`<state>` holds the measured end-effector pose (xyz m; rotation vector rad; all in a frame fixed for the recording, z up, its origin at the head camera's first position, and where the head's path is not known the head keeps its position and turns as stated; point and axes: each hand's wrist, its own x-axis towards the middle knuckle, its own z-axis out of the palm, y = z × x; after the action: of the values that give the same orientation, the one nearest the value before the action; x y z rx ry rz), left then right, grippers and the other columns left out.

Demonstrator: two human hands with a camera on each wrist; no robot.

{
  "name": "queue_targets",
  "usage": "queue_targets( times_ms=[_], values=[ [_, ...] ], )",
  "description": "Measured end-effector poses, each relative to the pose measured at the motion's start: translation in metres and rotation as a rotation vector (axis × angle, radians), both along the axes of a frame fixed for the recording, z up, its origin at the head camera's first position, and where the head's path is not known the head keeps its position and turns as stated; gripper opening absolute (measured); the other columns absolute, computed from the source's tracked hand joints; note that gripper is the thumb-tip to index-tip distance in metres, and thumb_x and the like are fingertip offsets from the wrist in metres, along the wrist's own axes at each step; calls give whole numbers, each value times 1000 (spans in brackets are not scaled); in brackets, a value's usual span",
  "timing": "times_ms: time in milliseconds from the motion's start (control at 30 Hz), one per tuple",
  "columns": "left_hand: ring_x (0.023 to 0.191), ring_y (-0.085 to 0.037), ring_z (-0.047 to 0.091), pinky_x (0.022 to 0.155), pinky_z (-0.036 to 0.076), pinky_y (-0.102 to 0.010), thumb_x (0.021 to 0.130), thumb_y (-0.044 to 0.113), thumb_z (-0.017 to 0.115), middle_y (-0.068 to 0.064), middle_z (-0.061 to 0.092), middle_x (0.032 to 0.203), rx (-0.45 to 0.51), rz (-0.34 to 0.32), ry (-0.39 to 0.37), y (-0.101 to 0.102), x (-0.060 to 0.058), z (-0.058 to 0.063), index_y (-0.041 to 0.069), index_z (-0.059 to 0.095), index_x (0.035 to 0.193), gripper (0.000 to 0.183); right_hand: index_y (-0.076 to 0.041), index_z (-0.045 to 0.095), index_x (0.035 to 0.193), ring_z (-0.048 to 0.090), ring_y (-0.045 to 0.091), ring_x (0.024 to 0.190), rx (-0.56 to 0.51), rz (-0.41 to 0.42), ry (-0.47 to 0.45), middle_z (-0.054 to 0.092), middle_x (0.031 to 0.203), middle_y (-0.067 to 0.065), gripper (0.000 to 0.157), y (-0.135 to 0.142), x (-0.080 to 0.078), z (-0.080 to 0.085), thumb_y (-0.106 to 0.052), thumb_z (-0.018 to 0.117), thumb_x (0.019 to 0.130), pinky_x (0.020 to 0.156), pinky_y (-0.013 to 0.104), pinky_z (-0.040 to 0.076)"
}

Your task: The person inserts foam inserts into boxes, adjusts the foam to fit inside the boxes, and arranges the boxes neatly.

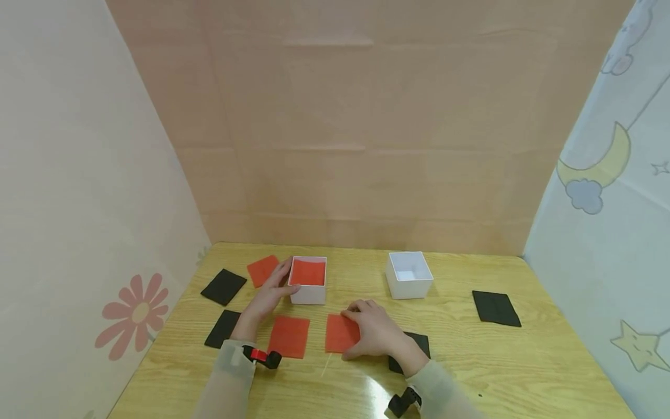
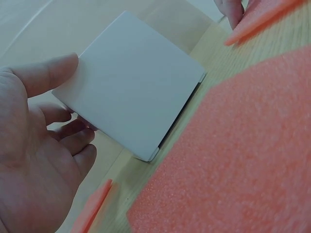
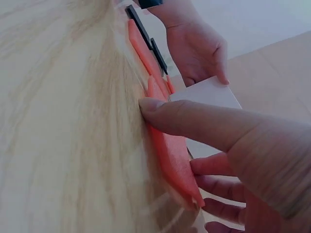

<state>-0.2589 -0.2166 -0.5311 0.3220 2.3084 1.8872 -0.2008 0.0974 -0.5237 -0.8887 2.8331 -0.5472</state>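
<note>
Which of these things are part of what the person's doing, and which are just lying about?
In use now:
White box, held by the left hand
Red square inside that box
Another red square, held by the right hand

Not held, though perhaps part too:
Second white box
Two other red squares
Four black squares

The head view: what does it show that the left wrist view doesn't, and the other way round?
Only the head view shows four black squares, the right box and the inner red square lying in the left box.

Only the left wrist view shows the palm side of the left hand and a dark line along that box's lower edge.

Both show the left box, the loose red squares, the table and at least part of the right hand.
</note>
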Motion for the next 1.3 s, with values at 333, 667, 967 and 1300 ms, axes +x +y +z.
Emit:
queue_targets(
  times_ms=[333, 667, 967, 1300],
  values=[
    [164, -36, 13, 127, 24, -55, 105, 18, 68, -8, 14, 178, -1, 12, -7, 1, 1, 0, 19, 23, 173, 81, -11, 69, 144, 48, 31, 130, -47, -17, -33, 59, 140, 7, 88, 6, -2, -1, -52, 95, 71, 105, 57, 45],
    [163, -40, 13, 127, 24, -56, 104, 17, 69, -12, 12, 178, -3, 4, -5, 1, 1, 2, 15, 23, 173, 82, -15, 70, 143, 48, 30, 131, -60, -7, -50, 59, 142, 5, 84, 9, -6, -4, -53, 94, 72, 106, 55, 45],
    [163, -37, 12, 127, 24, -55, 104, 18, 69, -10, 12, 178, -4, 8, -8, 0, 1, 2, 17, 23, 173, 83, -14, 70, 140, 50, 30, 130, -90, -6, -49, 62, 140, 5, 80, 8, -4, 1, -47, 95, 72, 105, 55, 45],
    [163, -37, 13, 127, 25, -55, 104, 19, 70, -9, 12, 178, 7, 9, -19, 0, 1, 1, 18, 24, 172, 82, -11, 68, 143, 53, 29, 129, -64, -5, -34, 64, 140, 6, 84, 8, -2, 3, -48, 94, 73, 106, 54, 46]
  ],
)
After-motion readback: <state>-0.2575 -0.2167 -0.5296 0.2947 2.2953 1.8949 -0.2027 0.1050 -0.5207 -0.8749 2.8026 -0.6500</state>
